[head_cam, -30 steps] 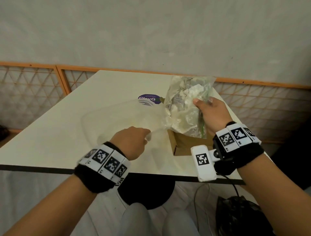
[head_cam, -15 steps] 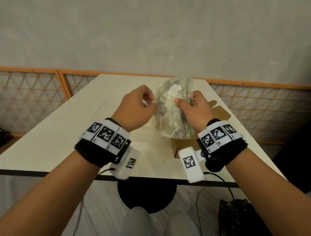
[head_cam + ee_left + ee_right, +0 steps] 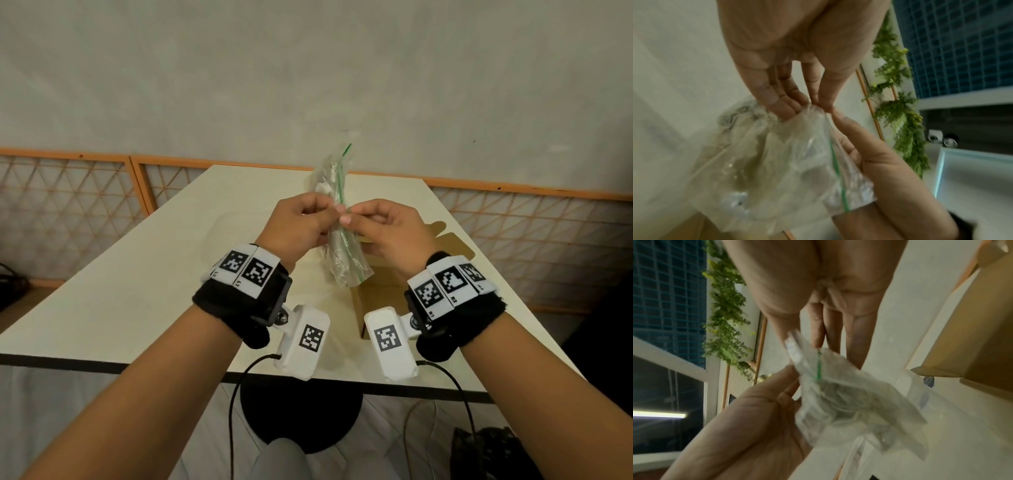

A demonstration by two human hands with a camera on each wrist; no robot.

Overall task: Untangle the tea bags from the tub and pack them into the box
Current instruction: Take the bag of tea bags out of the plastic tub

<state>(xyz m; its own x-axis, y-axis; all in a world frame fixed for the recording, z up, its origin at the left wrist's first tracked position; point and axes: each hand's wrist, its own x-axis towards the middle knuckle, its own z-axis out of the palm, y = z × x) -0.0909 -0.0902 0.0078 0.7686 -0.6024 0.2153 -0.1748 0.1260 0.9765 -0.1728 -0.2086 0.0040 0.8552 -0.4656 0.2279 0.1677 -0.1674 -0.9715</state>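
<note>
A clear zip bag (image 3: pixel 337 219) with a green seal strip, stuffed with pale tea bags, hangs in the air above the table. My left hand (image 3: pixel 301 222) and my right hand (image 3: pixel 383 228) both pinch its rim, one on each side of the seal. In the left wrist view the left fingertips (image 3: pixel 797 105) pinch the top of the bag (image 3: pixel 777 170). The right wrist view shows the bag (image 3: pixel 849 399) blurred under the right fingers (image 3: pixel 836 337). Below the bag stands the open cardboard box (image 3: pixel 383 294). A faint clear tub (image 3: pixel 239 233) lies on the table behind my left hand.
The cream table (image 3: pixel 120 291) has a dark front edge and an orange lattice railing (image 3: pixel 85 192) behind it. Wrist camera cables hang below the table edge. A dark bag (image 3: pixel 486 455) sits on the floor at the lower right.
My left hand left the tub and came up to the bag. Both hands lifted the bag and turned it edge-on, and they now pinch its rim.
</note>
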